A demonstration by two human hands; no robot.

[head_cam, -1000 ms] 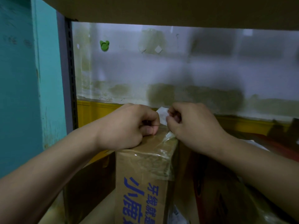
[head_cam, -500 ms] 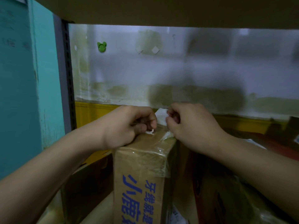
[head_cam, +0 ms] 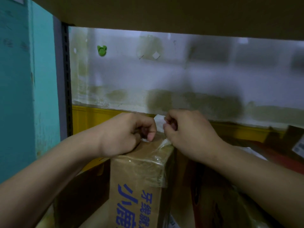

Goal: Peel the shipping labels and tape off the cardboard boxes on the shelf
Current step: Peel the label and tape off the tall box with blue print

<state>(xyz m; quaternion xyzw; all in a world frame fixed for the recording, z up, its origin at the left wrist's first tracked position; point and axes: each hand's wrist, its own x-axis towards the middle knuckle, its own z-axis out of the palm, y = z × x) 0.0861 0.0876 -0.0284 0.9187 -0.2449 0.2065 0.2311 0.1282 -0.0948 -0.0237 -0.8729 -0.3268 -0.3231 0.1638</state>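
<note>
Your left hand [head_cam: 126, 134] pinched wrinkled clear tape [head_cam: 158, 163] and your right hand [head_cam: 189, 134] a white label scrap [head_cam: 158, 121] atop the brown cardboard box [head_cam: 131, 176] bearing blue Chinese characters.

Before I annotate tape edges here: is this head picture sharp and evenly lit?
Head view: dim overall; clear tape on the box corner shows glare; the back wall is soft, with blurry shadows; left hand and right hand look fairly sharp.

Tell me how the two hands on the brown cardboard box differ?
The left hand rests on the brown cardboard box's top, fingertip pressing clear tape; the right hand sits off its right edge. The right hand pinches a white paper label; the left hand's grip is unclear. Both curl their fingers.
</note>
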